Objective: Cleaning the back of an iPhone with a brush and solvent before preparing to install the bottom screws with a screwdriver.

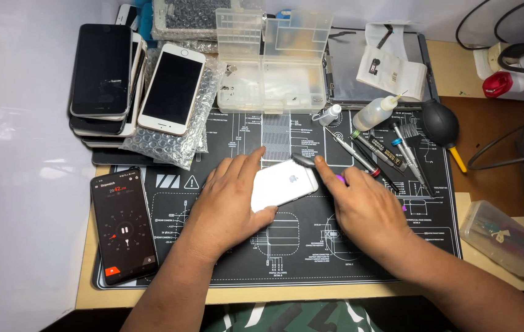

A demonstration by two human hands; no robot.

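Note:
A silver smartphone (283, 183) lies back-up on the black repair mat (213, 258), tilted with its far end raised. My left hand (228, 200) lies over its left side and pins it, thumb under the near edge. My right hand (363, 203) holds a thin dark tool (304, 162) with a purple handle (340, 179), its tip at the phone's upper right edge.
Stacked phones (102, 80) and a white phone (172, 88) on bubble wrap sit at back left. A dark phone (124, 224) showing a stopwatch lies at left. A clear parts box (272, 61), glue bottles (372, 114), screwdrivers (391, 154), a black blower (440, 123) and a plastic case (500, 237) lie behind and right.

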